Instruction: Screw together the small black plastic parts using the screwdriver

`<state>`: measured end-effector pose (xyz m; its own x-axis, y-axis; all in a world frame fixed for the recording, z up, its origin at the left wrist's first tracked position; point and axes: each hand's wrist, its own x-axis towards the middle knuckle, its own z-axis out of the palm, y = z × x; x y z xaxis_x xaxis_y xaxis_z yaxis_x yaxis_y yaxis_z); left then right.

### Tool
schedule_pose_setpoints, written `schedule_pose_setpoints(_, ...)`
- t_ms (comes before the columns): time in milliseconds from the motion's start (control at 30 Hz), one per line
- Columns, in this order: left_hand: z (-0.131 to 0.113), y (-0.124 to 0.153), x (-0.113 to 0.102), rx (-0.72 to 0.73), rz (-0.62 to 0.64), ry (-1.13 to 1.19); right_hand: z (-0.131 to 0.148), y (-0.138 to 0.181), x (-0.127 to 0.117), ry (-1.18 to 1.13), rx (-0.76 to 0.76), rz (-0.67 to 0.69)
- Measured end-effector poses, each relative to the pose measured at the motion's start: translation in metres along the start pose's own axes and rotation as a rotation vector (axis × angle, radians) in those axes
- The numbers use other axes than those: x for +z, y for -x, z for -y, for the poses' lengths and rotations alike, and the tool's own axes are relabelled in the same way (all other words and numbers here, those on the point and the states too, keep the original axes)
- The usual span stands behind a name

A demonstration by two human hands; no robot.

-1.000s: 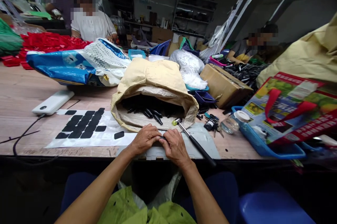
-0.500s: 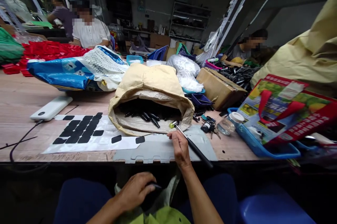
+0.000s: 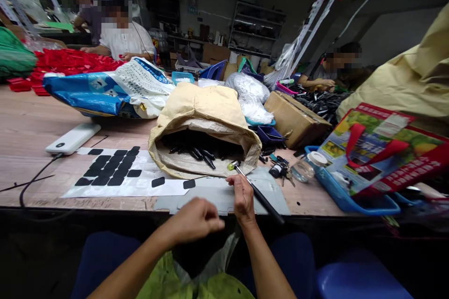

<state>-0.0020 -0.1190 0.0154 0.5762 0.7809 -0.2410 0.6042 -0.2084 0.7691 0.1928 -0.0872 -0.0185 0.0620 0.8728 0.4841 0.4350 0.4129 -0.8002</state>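
Note:
My left hand (image 3: 197, 220) is raised at the table's front edge, blurred, its fingers curled. Whatever it may hold is hidden. My right hand (image 3: 242, 198) is closed in a pinch above the grey mat (image 3: 210, 193); anything between its fingertips is hidden. Right beside it lies a small hammer (image 3: 261, 198), with a yellowish tip, a metal shaft and a black handle jutting past the table edge. Just beyond the hands, an open tan sack (image 3: 203, 102) faces me, with several black pen-like parts (image 3: 201, 155) inside.
On the left, black rounded patches (image 3: 108, 168) lie on a white sheet, near a white power bank (image 3: 73, 139). A blue-and-white bag (image 3: 112, 88) stands behind. On the right are keys (image 3: 287, 171), a glass jar (image 3: 302, 170) and a blue basket (image 3: 372, 206). Other people work beyond.
My left hand has risen from my lap to the table edge. The black object at its fingers no longer shows. My right hand has stayed beside the hammer.

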Motion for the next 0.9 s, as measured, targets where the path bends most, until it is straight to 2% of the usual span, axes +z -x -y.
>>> schedule_pose_setpoints(33,-0.009,-0.014,-0.017,-0.047,-0.133,-0.037,-0.001,0.0,0.0,-0.003,0.01,-0.011)
schedule_pose_setpoints(100,-0.017,-0.045,-0.043,-0.237,-0.445,-0.168,-0.003,0.001,0.0,-0.029,0.041,-0.033)
schedule_pose_setpoints(133,-0.017,-0.061,-0.052,-0.346,-0.546,-0.226,-0.004,0.001,0.0,-0.043,0.056,-0.042)
schedule_pose_setpoints(167,-0.017,-0.076,-0.057,-0.433,-0.606,-0.272,-0.006,0.002,0.0,-0.054,0.069,-0.05)
schedule_pose_setpoints(233,-0.013,-0.099,-0.059,-0.541,-0.634,-0.321,-0.009,0.002,0.001,-0.063,0.088,-0.066)
schedule_pose_setpoints(333,-0.006,-0.112,-0.051,-0.562,-0.648,-0.335,-0.013,0.002,0.001,-0.082,0.109,-0.085)
schedule_pose_setpoints(433,0.007,-0.104,-0.045,-0.485,-0.667,-0.334,-0.013,0.0,-0.002,-0.069,0.125,-0.106)
schedule_pose_setpoints(500,0.02,-0.091,-0.045,-0.321,-0.637,-0.333,-0.01,-0.002,-0.009,0.058,0.078,-0.148)
schedule_pose_setpoints(567,0.034,-0.076,-0.045,-0.071,-0.582,-0.322,-0.007,-0.002,-0.018,0.321,-0.003,-0.211)
schedule_pose_setpoints(633,0.047,-0.063,-0.044,0.147,-0.551,-0.307,-0.006,-0.002,-0.028,0.647,0.013,-0.253)
schedule_pose_setpoints(667,0.052,-0.059,-0.043,0.213,-0.545,-0.301,-0.008,-0.001,-0.032,0.766,0.05,-0.225)
schedule_pose_setpoints(767,0.06,-0.054,-0.041,0.266,-0.527,-0.284,-0.018,-0.001,-0.041,0.926,0.118,-0.075)
schedule_pose_setpoints(900,0.06,-0.056,-0.044,0.272,-0.483,-0.258,-0.027,-0.004,-0.045,0.92,0.174,0.041)
